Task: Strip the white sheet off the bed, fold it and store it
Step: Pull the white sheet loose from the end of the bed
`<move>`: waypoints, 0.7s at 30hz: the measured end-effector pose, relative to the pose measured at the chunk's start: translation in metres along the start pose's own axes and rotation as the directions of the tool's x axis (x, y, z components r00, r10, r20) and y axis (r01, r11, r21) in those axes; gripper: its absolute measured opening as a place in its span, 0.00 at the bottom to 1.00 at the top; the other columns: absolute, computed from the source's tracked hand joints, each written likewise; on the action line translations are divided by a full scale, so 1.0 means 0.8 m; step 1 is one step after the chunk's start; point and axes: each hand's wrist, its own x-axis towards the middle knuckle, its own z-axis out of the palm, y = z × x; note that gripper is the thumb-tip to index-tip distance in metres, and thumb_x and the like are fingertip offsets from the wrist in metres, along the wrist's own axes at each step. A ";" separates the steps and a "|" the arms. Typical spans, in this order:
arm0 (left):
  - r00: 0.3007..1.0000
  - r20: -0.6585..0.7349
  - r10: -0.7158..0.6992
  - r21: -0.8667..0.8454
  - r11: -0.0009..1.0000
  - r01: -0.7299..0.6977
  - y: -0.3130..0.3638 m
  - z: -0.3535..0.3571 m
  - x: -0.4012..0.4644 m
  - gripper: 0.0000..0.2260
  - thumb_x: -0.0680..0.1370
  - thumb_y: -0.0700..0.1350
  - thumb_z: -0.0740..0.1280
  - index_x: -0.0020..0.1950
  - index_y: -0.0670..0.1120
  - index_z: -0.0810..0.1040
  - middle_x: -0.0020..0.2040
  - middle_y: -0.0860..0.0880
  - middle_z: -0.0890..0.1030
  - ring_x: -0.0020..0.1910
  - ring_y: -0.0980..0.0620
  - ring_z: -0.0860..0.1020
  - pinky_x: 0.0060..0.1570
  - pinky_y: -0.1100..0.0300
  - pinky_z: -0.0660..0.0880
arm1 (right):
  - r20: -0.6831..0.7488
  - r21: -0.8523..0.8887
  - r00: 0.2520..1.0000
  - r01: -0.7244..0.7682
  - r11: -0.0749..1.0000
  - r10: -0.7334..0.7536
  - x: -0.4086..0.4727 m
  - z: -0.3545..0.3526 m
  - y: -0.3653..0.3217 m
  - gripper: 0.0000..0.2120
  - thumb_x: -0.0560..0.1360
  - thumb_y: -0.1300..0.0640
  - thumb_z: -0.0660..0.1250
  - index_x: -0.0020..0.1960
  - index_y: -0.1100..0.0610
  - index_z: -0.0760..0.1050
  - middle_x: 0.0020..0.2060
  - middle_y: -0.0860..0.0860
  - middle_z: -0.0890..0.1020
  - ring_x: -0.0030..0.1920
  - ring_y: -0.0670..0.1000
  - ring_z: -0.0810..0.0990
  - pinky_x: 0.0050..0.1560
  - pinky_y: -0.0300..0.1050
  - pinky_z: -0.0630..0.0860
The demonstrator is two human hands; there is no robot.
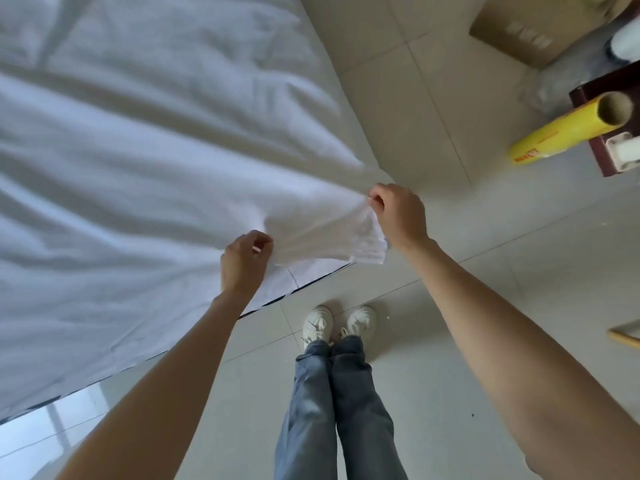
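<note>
View from the head camera, looking down at the corner of a bed. The white sheet point(145, 161) fills the upper left and middle of the view, spread over the bed with long soft creases that run toward the near corner; a thin dark line of the bed's edge point(311, 284) shows beneath its hem. The pale tiled floor point(433, 341) occupies the right and lower parts. The person stands on it just off the bed corner, in blue jeans point(332, 403) and white shoes point(337, 323) set side by side. Both bare forearms reach up from the bottom of the view to the sheet's corner. The right hand point(398, 213) is closed, fingers curled and pressed against the thumb, gripping the bunched corner of the sheet so that a loose flap hangs below the hand. The left hand point(244, 263) is likewise closed, pinching the sheet's fabric between thumb and fingers just beside that bunched corner; the cloth is drawn taut between the two hands. At the upper right a cardboard box point(533, 32) lies on the floor, well apart from the bed. Below it, a yellow roll point(568, 131) with an open cardboard core leans against a dark reddish-brown piece of furniture point(613, 133) at the right edge. A small strip of pale wood point(625, 336) enters at the right edge lower down.
</note>
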 end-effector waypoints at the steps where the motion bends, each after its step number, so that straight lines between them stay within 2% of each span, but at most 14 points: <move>1: 0.999 0.029 0.041 -0.059 0.997 -0.040 0.005 -0.001 -0.002 0.02 0.75 0.43 0.68 0.45 0.46 0.80 0.42 0.50 0.81 0.38 0.50 0.78 0.40 0.62 0.68 | -0.075 -0.003 0.997 -0.005 1.000 0.005 0.002 -0.010 0.001 0.04 0.75 0.62 0.64 0.43 0.62 0.75 0.38 0.58 0.79 0.37 0.60 0.76 0.33 0.45 0.65; 3: 0.981 0.158 0.111 -0.106 0.990 -0.095 0.011 -0.001 -0.008 0.04 0.75 0.45 0.68 0.44 0.47 0.81 0.41 0.50 0.81 0.38 0.52 0.77 0.41 0.64 0.69 | -0.197 -0.054 0.980 0.031 0.998 -0.041 0.006 -0.022 -0.002 0.03 0.73 0.65 0.64 0.43 0.62 0.76 0.38 0.58 0.79 0.36 0.59 0.76 0.33 0.42 0.62; 4: 0.959 0.256 0.118 -0.082 0.992 -0.100 0.011 0.002 -0.010 0.05 0.76 0.47 0.67 0.44 0.48 0.81 0.42 0.51 0.81 0.40 0.51 0.77 0.42 0.64 0.70 | -0.210 -0.090 0.976 0.043 0.995 -0.061 0.008 -0.024 -0.005 0.05 0.72 0.67 0.63 0.45 0.61 0.76 0.40 0.58 0.79 0.37 0.59 0.77 0.33 0.42 0.61; 5: 0.925 0.363 0.115 -0.020 0.993 -0.116 0.008 0.006 -0.012 0.07 0.77 0.50 0.65 0.46 0.50 0.82 0.43 0.51 0.81 0.42 0.51 0.78 0.45 0.62 0.71 | -0.159 -0.129 0.986 0.032 0.991 -0.053 0.009 -0.022 -0.006 0.08 0.73 0.68 0.63 0.49 0.61 0.76 0.44 0.58 0.79 0.41 0.60 0.78 0.33 0.43 0.63; 7: 0.841 0.528 0.122 0.117 0.970 -0.214 0.003 0.013 -0.017 0.08 0.77 0.51 0.64 0.53 0.54 0.80 0.47 0.54 0.81 0.44 0.53 0.78 0.51 0.58 0.74 | 0.063 -0.236 0.997 -0.028 0.971 0.044 0.008 -0.011 -0.002 0.14 0.75 0.67 0.61 0.60 0.59 0.72 0.53 0.59 0.77 0.51 0.61 0.76 0.41 0.49 0.70; 9: 0.809 0.575 0.125 0.170 0.948 -0.267 0.000 0.019 -0.025 0.11 0.78 0.52 0.62 0.60 0.56 0.76 0.49 0.55 0.82 0.46 0.53 0.79 0.52 0.57 0.75 | 0.260 -0.235 0.957 -0.068 0.970 0.130 0.003 -0.002 0.007 0.24 0.75 0.65 0.60 0.70 0.55 0.63 0.60 0.58 0.73 0.56 0.61 0.74 0.50 0.51 0.72; 11: 0.840 0.524 0.142 0.162 0.951 -0.262 0.001 0.023 -0.028 0.10 0.78 0.52 0.62 0.58 0.56 0.77 0.49 0.56 0.82 0.47 0.53 0.80 0.49 0.59 0.74 | 0.389 -0.167 0.910 -0.085 0.982 0.145 -0.002 0.002 0.015 0.28 0.76 0.63 0.59 0.74 0.53 0.56 0.64 0.57 0.71 0.58 0.61 0.73 0.53 0.52 0.73; 13: 0.881 0.448 0.153 0.149 0.959 -0.242 0.010 0.023 -0.025 0.07 0.77 0.51 0.62 0.52 0.56 0.79 0.47 0.58 0.82 0.45 0.55 0.80 0.45 0.62 0.73 | 0.432 -0.171 0.893 -0.059 0.984 0.128 -0.005 0.000 0.018 0.30 0.76 0.59 0.60 0.75 0.53 0.54 0.63 0.58 0.71 0.58 0.62 0.72 0.54 0.53 0.72; 15: 0.922 0.356 0.154 0.107 0.973 -0.204 0.028 0.014 -0.019 0.06 0.77 0.50 0.62 0.49 0.56 0.79 0.45 0.59 0.81 0.43 0.55 0.80 0.42 0.62 0.72 | 0.351 -0.174 0.932 -0.026 0.984 0.086 -0.007 -0.014 0.013 0.27 0.77 0.60 0.60 0.74 0.55 0.58 0.63 0.59 0.72 0.59 0.61 0.71 0.56 0.53 0.71; 17: 0.953 0.257 0.164 0.035 0.983 -0.179 0.056 -0.002 -0.011 0.07 0.77 0.48 0.62 0.49 0.55 0.79 0.44 0.58 0.81 0.42 0.56 0.79 0.42 0.61 0.72 | 0.214 -0.113 0.977 0.010 0.994 0.015 -0.002 -0.040 0.005 0.20 0.77 0.61 0.59 0.69 0.57 0.66 0.61 0.58 0.75 0.59 0.60 0.72 0.57 0.52 0.70; 21: 0.983 0.081 0.165 -0.038 0.986 -0.162 0.124 -0.039 0.025 0.07 0.77 0.46 0.63 0.50 0.54 0.79 0.44 0.57 0.82 0.42 0.56 0.79 0.40 0.63 0.68 | 0.048 -0.027 0.987 0.153 0.988 -0.152 0.039 -0.106 -0.006 0.11 0.76 0.60 0.62 0.57 0.59 0.77 0.46 0.55 0.83 0.48 0.59 0.79 0.47 0.49 0.73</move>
